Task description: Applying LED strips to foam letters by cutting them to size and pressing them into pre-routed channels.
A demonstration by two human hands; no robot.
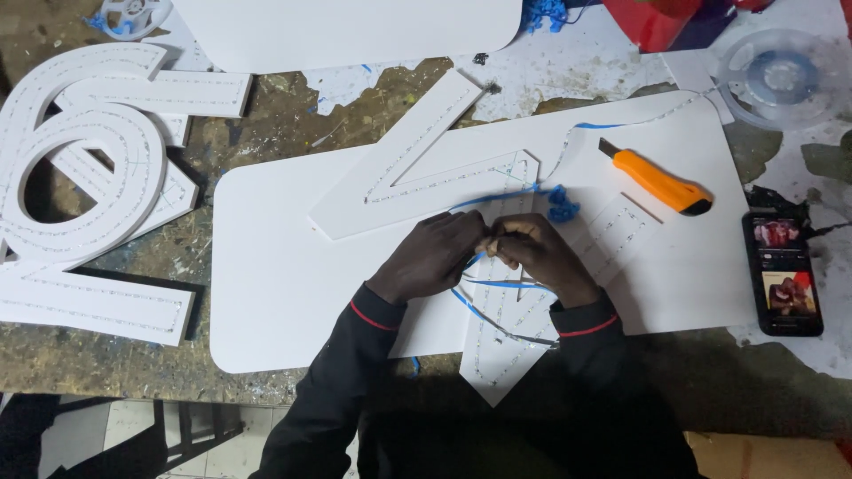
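My left hand (432,255) and my right hand (539,253) meet fingertip to fingertip over a large white foam letter shape (417,168). Both pinch a thin light strip with blue backing (497,286), which loops below my hands and runs up past a crumpled blue wad (561,204). The letter lies on a white rounded board (266,284) and has dotted light strips along its arms.
An orange utility knife (661,182) lies right of my hands. A phone with a lit screen (783,270) sits at the board's right edge. A clear strip reel (774,78) is at top right. More white foam shapes (84,177) are stacked on the left.
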